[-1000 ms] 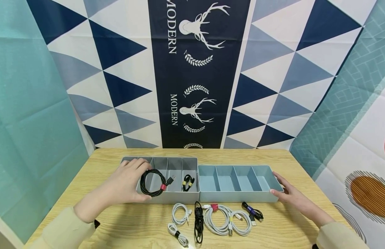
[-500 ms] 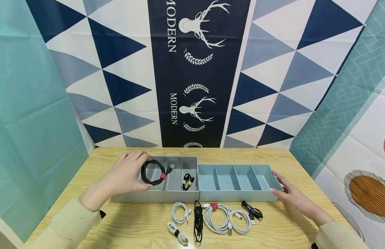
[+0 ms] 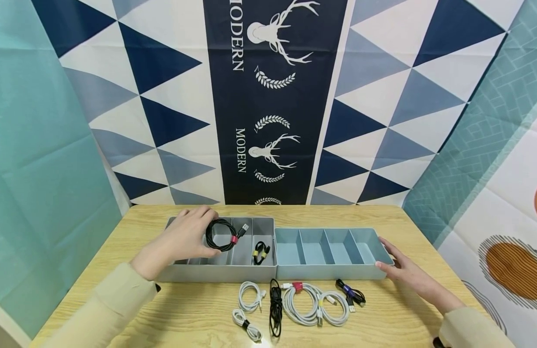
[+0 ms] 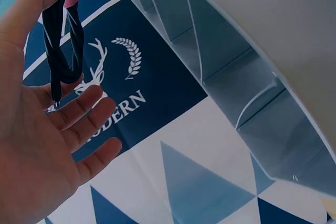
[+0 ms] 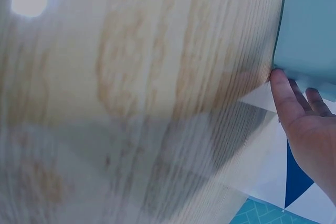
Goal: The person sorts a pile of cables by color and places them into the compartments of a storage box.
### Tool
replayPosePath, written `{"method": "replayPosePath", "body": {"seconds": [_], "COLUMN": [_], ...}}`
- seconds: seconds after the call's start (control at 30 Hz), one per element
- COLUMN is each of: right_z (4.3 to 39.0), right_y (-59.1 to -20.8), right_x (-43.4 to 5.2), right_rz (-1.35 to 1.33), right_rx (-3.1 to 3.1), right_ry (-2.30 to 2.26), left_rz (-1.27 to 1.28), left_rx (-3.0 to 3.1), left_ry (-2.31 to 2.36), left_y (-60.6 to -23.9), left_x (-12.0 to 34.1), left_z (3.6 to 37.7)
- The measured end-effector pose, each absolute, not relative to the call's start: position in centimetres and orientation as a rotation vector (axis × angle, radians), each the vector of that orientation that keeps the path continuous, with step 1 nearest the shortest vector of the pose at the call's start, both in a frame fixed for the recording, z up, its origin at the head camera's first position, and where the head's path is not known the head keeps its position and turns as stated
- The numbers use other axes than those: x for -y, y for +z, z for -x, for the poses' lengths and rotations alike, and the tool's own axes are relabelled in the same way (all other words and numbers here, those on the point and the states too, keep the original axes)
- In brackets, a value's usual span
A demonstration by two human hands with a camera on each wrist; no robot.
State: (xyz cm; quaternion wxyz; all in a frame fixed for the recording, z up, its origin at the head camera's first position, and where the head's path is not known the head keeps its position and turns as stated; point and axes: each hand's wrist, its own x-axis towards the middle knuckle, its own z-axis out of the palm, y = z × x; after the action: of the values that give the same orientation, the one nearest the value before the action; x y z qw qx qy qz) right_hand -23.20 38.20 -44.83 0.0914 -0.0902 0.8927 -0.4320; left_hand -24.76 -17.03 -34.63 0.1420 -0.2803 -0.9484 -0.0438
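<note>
In the head view my left hand (image 3: pixel 188 237) pinches a coiled black USB cable (image 3: pixel 227 248) with a red tie, over the grey divided box (image 3: pixel 216 274). Its plug points up and to the right. The left wrist view shows the thumb pressing the top of the coil, the other fingers spread below it. A small black cable (image 3: pixel 264 254) with yellow ties lies in the grey box's rightmost compartment. My right hand (image 3: pixel 409 275) holds the right end of the light blue divided box (image 3: pixel 333 272), thumb at the front corner and fingers along the end wall.
The two boxes stand side by side on the wooden table (image 3: pixel 190 319). In front lie two small white cables (image 3: pixel 247 328), a long black cable (image 3: pixel 275 309), two larger white coils (image 3: pixel 290 311) and a black cable with a purple tie (image 3: pixel 357 296). Patterned cloth hangs behind.
My left hand has moved up, away from me and slightly right, carrying the black cable from the grey box's front edge to over its compartments. The right hand stays at the blue box.
</note>
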Motion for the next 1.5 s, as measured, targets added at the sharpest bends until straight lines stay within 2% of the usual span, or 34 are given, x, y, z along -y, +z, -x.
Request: {"method": "replayPosePath", "body": {"seconds": [0.8, 1.2, 1.5], "right_z": [23.3, 23.0, 22.9], "right_y": [-44.7, -44.4, -44.3], "right_x": [-38.3, -38.0, -38.0], "right_rz": [0.24, 0.25, 0.231], "right_rx": [-2.63, -2.627, -2.637], "right_ry": [-1.283, -1.288, -1.274], "left_rz": [0.797, 0.677, 0.725], "left_rx": [2.815, 2.907, 2.936], "left_ry": [0.021, 0.085, 0.099], "left_y": [-36.6, -36.1, -36.8], "left_x": [14.7, 13.6, 13.3], "left_z": [28.0, 28.7, 29.3]}}
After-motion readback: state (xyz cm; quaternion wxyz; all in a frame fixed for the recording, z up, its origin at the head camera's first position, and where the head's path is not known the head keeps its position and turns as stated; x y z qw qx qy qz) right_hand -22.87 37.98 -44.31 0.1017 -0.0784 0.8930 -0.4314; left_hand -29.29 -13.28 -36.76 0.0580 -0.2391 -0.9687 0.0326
